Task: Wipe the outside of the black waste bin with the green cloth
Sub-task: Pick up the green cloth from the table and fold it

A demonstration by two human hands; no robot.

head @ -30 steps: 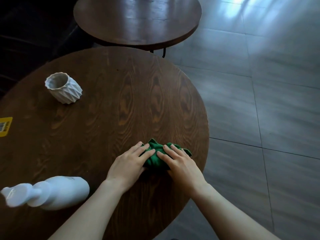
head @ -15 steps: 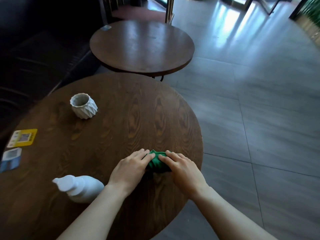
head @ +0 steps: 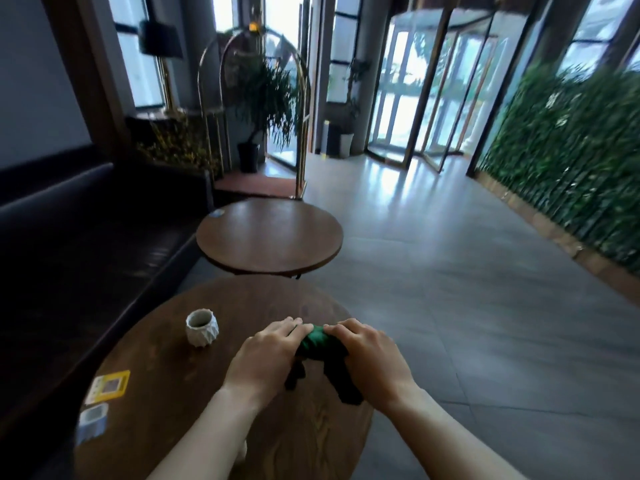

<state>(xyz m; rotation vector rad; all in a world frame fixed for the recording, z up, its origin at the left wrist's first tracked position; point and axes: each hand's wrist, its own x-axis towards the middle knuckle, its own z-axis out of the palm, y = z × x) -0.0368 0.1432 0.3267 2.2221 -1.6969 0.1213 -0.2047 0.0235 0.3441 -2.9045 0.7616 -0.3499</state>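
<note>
Your round dark-wood worktop (head: 166, 382) carries a white faceted ceramic cup (head: 202, 327), a yellow card (head: 108, 386) and a blue card (head: 91, 423) (both near the left edge).

hotel lobby: luggage cart (head: 258, 109), revolving door (head: 427, 95)

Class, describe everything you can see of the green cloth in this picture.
The green cloth is a soft, dark green fabric, bunched into a crumpled wad rather than spread flat. It is held between the left hand and the right hand, whose fingertips press on its top from either side. Two loose ends hang down darkly below the hands, above the near round wooden table. Whether they touch the tabletop cannot be told.
</note>
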